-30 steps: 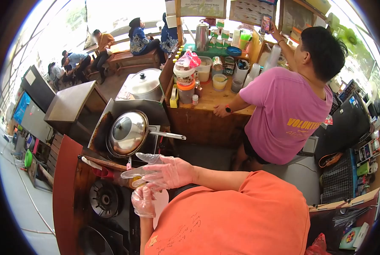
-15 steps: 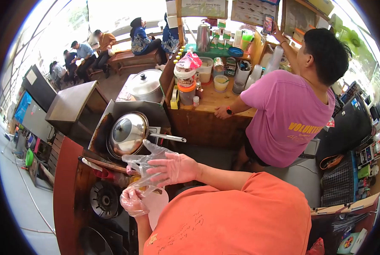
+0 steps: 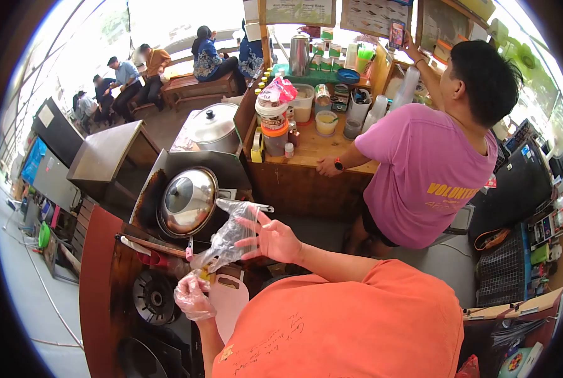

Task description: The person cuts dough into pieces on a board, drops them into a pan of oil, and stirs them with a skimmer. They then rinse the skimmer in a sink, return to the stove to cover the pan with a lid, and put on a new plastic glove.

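Observation:
My left hand (image 3: 194, 298), in a clear plastic glove, has its fingers curled together at the lower end of a second clear plastic glove (image 3: 230, 239). That loose, crumpled glove spans the gap between my hands. My right hand (image 3: 276, 241) has its fingers spread, with the thin plastic over and around the fingertips; its palm and wrist are bare. Behind the loose glove sits a wok with a domed metal lid (image 3: 188, 200), its handle partly covered by the plastic. A pale pink board (image 3: 232, 309) lies below my hands, partly hidden by my orange shirt.
A gas burner (image 3: 153, 296) is left of my gloved hand. A large lidded pot (image 3: 213, 128) stands beyond the wok. At the wooden counter (image 3: 307, 160), crowded with tubs and cups, a person in a pink shirt (image 3: 429, 173) holds up a phone (image 3: 397, 34). Several people sit on benches (image 3: 196, 85).
My right hand has shifted slightly right and turned, its fingers showing more clear of the plastic. The loose glove has crumpled and swung right. My left hand has dropped a little.

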The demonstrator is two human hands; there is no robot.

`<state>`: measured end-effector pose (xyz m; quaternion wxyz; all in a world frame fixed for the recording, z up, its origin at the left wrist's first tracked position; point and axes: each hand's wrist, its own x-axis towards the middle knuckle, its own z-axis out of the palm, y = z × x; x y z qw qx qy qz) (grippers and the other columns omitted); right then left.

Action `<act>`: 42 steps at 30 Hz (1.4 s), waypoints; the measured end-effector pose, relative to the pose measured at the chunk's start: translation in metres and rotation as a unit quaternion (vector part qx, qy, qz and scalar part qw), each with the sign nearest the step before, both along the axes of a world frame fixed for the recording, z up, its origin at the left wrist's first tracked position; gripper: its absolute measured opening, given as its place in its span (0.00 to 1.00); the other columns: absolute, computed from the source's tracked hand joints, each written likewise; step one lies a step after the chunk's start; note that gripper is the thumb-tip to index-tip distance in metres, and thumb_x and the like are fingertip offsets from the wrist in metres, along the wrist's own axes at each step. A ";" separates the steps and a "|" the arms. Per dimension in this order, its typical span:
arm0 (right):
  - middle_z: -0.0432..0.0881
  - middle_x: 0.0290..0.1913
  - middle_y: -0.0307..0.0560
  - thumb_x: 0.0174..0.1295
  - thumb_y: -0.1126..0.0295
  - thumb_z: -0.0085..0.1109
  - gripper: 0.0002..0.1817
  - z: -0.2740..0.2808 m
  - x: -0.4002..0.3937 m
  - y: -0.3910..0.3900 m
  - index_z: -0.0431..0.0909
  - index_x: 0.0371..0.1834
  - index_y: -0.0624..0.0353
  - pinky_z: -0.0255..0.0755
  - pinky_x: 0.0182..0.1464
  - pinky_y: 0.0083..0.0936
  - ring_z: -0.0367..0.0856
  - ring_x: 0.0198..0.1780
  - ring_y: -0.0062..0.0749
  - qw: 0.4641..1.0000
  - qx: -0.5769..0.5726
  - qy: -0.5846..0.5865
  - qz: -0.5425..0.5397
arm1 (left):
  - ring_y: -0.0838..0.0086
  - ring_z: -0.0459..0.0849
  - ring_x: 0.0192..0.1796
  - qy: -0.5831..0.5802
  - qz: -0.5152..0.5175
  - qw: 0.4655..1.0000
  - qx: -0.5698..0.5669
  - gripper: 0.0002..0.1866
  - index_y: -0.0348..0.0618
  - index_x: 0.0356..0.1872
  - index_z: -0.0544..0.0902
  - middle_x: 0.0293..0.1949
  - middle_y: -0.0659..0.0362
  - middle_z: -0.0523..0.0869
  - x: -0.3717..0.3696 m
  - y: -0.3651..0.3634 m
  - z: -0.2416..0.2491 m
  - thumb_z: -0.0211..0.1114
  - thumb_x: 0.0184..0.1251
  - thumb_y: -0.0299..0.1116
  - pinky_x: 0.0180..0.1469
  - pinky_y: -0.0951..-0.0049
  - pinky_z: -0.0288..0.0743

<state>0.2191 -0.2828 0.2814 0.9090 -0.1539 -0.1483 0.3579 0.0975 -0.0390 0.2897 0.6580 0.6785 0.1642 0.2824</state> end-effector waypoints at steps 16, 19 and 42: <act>0.85 0.29 0.32 0.65 0.66 0.68 0.10 0.007 -0.027 0.046 0.89 0.38 0.62 0.73 0.36 0.18 0.74 0.29 0.12 0.898 -0.391 -0.192 -0.063 | 0.43 0.70 0.70 0.046 -0.073 0.873 0.480 0.33 0.30 0.67 0.71 0.66 0.38 0.74 0.017 -0.054 0.026 0.63 0.70 0.46 0.70 0.54 0.64; 0.84 0.29 0.32 0.65 0.67 0.68 0.09 -0.004 -0.028 0.047 0.88 0.37 0.63 0.73 0.36 0.17 0.75 0.31 0.12 0.878 -0.391 -0.248 -0.119 | 0.43 0.71 0.69 0.070 -0.079 0.883 0.457 0.32 0.30 0.66 0.72 0.65 0.38 0.74 0.015 -0.055 0.021 0.65 0.69 0.45 0.70 0.54 0.65; 0.84 0.29 0.31 0.66 0.66 0.66 0.11 -0.010 -0.014 0.044 0.88 0.37 0.64 0.71 0.33 0.16 0.73 0.31 0.09 0.848 -0.443 -0.232 -0.175 | 0.40 0.57 0.76 0.093 -0.173 0.737 0.647 0.41 0.41 0.75 0.63 0.75 0.39 0.59 0.001 -0.066 0.014 0.63 0.64 0.49 0.74 0.37 0.45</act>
